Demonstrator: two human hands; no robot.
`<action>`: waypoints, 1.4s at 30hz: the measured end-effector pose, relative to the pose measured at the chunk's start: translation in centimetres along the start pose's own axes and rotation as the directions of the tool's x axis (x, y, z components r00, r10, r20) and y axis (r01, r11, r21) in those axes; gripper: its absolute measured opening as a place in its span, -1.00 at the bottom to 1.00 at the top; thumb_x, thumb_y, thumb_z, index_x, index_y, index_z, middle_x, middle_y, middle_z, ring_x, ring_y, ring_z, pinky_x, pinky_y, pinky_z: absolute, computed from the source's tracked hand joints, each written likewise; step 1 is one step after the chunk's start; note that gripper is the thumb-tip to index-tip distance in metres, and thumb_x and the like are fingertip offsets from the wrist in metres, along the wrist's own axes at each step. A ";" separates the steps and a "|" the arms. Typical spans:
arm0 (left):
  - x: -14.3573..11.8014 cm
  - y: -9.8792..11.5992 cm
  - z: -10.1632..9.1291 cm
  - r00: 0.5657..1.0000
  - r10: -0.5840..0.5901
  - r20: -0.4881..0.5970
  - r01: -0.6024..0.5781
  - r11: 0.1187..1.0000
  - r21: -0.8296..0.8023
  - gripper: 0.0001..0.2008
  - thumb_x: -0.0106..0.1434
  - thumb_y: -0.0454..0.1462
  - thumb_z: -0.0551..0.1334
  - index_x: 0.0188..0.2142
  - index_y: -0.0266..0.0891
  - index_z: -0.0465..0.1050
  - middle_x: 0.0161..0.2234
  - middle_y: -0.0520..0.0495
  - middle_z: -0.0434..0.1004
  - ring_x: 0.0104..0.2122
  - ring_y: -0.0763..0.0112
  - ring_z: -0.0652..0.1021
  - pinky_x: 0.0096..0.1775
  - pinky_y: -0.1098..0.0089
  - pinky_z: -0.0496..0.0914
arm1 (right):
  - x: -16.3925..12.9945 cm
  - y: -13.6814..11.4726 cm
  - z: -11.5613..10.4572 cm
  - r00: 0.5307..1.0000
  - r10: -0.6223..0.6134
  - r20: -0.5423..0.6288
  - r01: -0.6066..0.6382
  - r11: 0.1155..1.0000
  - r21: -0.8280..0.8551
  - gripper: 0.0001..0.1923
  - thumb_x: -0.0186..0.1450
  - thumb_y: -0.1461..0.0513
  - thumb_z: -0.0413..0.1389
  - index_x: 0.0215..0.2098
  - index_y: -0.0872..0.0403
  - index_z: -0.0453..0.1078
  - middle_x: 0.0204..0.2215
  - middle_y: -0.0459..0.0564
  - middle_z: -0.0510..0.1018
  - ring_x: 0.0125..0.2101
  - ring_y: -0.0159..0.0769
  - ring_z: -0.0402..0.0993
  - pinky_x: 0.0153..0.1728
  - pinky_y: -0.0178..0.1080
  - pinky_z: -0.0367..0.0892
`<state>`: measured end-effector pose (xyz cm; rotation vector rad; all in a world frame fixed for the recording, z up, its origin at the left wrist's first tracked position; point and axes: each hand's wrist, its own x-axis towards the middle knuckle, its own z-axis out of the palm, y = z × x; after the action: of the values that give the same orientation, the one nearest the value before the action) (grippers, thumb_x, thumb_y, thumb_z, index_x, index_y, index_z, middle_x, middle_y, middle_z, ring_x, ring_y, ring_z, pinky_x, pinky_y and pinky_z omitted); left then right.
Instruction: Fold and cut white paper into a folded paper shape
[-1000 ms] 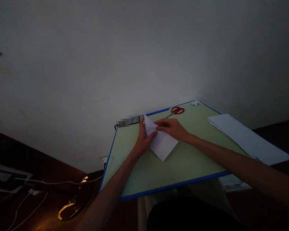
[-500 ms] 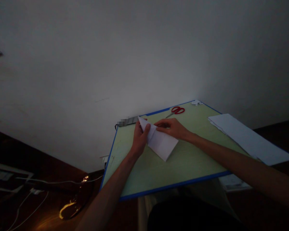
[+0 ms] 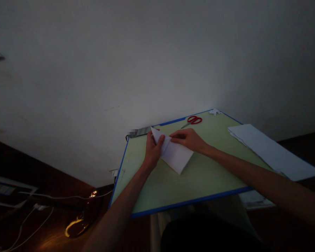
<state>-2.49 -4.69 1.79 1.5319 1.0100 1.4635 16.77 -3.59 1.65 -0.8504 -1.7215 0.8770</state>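
Nearest, the blue-edged pale green board (image 3: 173, 189) lies flat and smooth. On it, toward the far-left edge, sits the folded white paper (image 3: 176, 156), a crisp pointed wedge. The left hand (image 3: 152, 151) pinches its upper corner, thumb on top, fingers curled beneath. The right hand (image 3: 189, 139) lies flat, fingertips pressing the fold line. A sharp crease wants firm pressure run steadily along that edge while the left keeps the corner aligned. Right, loose white sheets (image 3: 271, 151) overhang. Farthest, red-handled scissors (image 3: 193, 120) rest by a paper scrap (image 3: 214, 112).
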 end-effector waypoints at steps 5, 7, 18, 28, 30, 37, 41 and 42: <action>0.1 -0.2 -0.1 1.000 0.005 -0.005 -0.005 1.000 0.019 -0.54 0.24 -0.05 0.37 0.00 -0.16 0.26 -0.24 -0.02 0.42 -0.28 0.36 0.48 -0.26 0.40 0.41 | -0.1 -0.2 0.0 1.000 0.011 -0.016 -0.011 0.998 -0.058 -0.83 0.21 0.18 0.31 -0.23 0.03 0.67 -0.26 0.00 0.73 -0.26 -0.15 0.67 -0.13 -0.14 0.53; 0.1 -0.3 -0.1 1.000 0.007 -0.003 -0.007 1.000 0.013 -0.53 0.23 -0.05 0.37 0.00 -0.16 0.26 -0.23 -0.03 0.42 -0.28 0.36 0.48 -0.26 0.40 0.41 | -0.1 -0.3 0.0 1.000 0.018 -0.010 -0.019 0.998 -0.064 -0.82 0.22 0.18 0.30 -0.22 0.02 0.67 -0.24 -0.01 0.73 -0.24 -0.14 0.67 -0.13 -0.14 0.53; -0.1 0.0 0.0 1.000 0.009 -0.009 -0.009 1.000 0.022 -0.55 0.24 -0.06 0.37 -0.02 -0.16 0.27 -0.25 -0.02 0.42 -0.30 0.37 0.47 -0.27 0.40 0.40 | -0.1 0.1 0.2 1.000 -0.012 -0.027 0.011 0.999 -0.045 -0.83 0.20 0.14 0.30 -0.29 0.04 0.66 -0.31 0.00 0.72 -0.31 -0.19 0.64 -0.19 -0.17 0.50; -0.3 0.4 0.2 1.000 0.019 0.022 -0.019 1.000 0.003 -0.54 0.22 -0.04 0.39 -0.03 -0.14 0.28 -0.29 0.00 0.40 -0.35 0.38 0.45 -0.34 0.42 0.37 | 0.0 -0.2 0.3 0.999 0.021 -0.030 -0.021 1.000 0.015 -0.83 0.17 0.20 0.29 -0.26 0.07 0.62 -0.33 0.01 0.71 -0.32 -0.22 0.63 -0.21 -0.19 0.51; -0.3 0.4 0.2 1.000 0.019 0.011 -0.019 1.000 0.000 -0.55 0.22 -0.05 0.39 -0.03 -0.15 0.28 -0.28 0.00 0.41 -0.34 0.38 0.45 -0.34 0.43 0.38 | -0.2 -0.3 0.4 0.999 0.002 -0.043 -0.002 1.000 -0.009 -0.82 0.19 0.21 0.29 -0.23 0.05 0.63 -0.31 0.00 0.72 -0.31 -0.22 0.64 -0.20 -0.19 0.51; -0.3 0.4 0.1 0.999 0.019 -0.037 -0.018 0.999 0.031 -0.58 0.23 -0.09 0.37 -0.03 -0.16 0.28 -0.29 0.01 0.42 -0.36 0.38 0.46 -0.34 0.42 0.39 | -0.4 -0.8 0.6 0.994 -0.090 -0.057 0.081 0.987 -0.139 -0.84 0.25 0.19 0.27 -0.22 0.00 0.67 -0.25 0.00 0.72 -0.28 -0.21 0.63 -0.19 -0.20 0.49; -0.4 0.5 0.1 0.999 0.019 -0.047 -0.017 0.999 0.039 -0.57 0.22 -0.09 0.38 -0.04 -0.16 0.28 -0.30 0.00 0.42 -0.35 0.37 0.47 -0.34 0.42 0.38 | -0.5 -1.0 0.7 0.992 -0.105 -0.064 0.095 0.986 -0.135 -0.85 0.25 0.16 0.28 -0.24 0.00 0.67 -0.27 0.00 0.72 -0.28 -0.21 0.63 -0.19 -0.19 0.47; -0.4 0.5 0.1 0.999 0.015 -0.045 -0.014 0.999 0.035 -0.57 0.21 -0.09 0.38 -0.04 -0.16 0.28 -0.30 0.00 0.42 -0.35 0.37 0.47 -0.34 0.42 0.39 | -0.5 -1.0 0.8 0.993 -0.097 -0.071 0.087 0.988 -0.125 -0.85 0.25 0.17 0.28 -0.25 0.00 0.67 -0.27 0.00 0.72 -0.28 -0.21 0.63 -0.18 -0.19 0.47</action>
<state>-2.34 -5.22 2.08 1.5396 1.0585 1.5043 16.00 -4.60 2.11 -0.8665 -1.7456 0.6748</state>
